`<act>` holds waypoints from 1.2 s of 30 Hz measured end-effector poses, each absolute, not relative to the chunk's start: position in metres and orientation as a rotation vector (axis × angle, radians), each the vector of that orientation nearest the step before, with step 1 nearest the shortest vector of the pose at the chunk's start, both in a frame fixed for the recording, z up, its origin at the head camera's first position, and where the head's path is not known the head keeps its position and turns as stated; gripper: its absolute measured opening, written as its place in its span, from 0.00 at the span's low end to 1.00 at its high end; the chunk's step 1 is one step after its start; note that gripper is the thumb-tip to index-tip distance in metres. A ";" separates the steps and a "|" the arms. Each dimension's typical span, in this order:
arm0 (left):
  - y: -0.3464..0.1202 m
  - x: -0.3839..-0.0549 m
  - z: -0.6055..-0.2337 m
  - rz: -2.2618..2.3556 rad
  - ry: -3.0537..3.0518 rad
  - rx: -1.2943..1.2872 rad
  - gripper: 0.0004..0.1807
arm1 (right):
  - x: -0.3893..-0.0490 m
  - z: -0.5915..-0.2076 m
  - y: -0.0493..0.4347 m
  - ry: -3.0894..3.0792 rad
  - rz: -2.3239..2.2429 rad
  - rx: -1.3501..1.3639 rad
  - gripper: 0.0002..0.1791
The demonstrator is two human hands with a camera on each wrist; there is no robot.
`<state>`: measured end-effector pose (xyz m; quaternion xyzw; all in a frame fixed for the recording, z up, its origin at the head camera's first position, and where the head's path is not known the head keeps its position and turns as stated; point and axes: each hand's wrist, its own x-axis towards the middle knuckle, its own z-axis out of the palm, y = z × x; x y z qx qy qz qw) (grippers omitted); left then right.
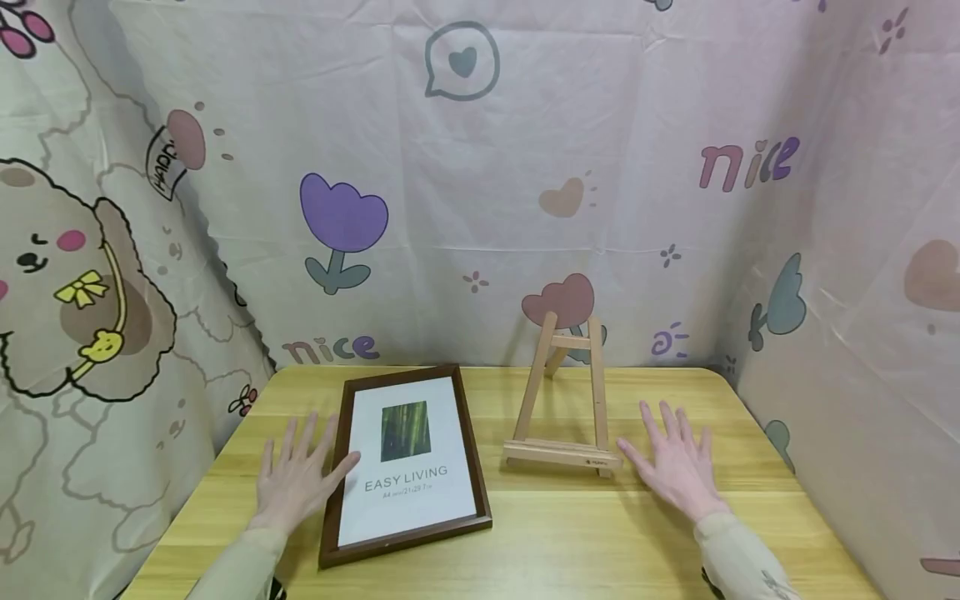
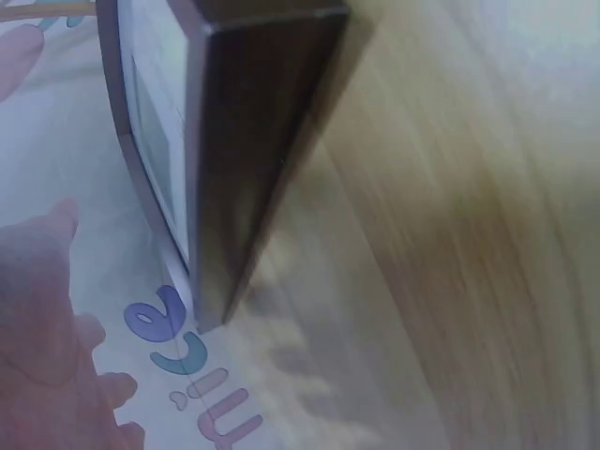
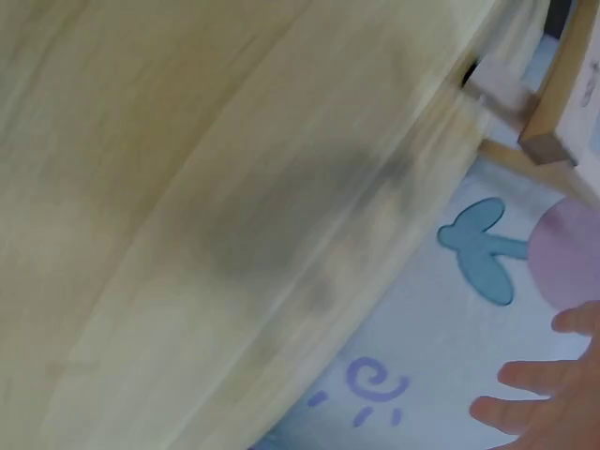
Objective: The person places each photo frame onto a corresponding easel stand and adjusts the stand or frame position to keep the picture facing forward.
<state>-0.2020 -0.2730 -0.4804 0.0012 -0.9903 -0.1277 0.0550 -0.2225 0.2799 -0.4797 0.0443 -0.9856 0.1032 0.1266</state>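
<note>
Lying thumb-side of the splayed left hand [image 1: 292,485] is the frame [image 1: 407,471]; the easel [image 1: 561,452] is standing thumb-side of the splayed right hand [image 1: 678,468].

The left wrist view cuts off the picture frame [image 2: 246,141], the right the easel [image 3: 555,117].

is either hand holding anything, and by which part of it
Nothing is held: the left hand and right hand both have spread fingers, gripping neither the picture frame nor the easel.

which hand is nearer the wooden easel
Right. The right hand is just to the right of the wooden easel; the left hand is farther off, at the left edge of the picture frame.
</note>
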 end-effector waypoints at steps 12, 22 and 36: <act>-0.262 -0.183 -0.481 -0.505 -3.008 0.018 0.54 | -0.208 -0.469 0.238 -2.709 0.304 0.316 0.42; -0.258 -0.170 -0.484 -0.576 -3.042 0.064 0.61 | -0.201 -0.466 0.198 -2.758 0.431 0.395 0.42; -0.259 -0.170 -0.496 -0.736 -3.179 0.176 0.68 | -0.198 -0.476 0.152 -2.888 0.704 0.522 0.43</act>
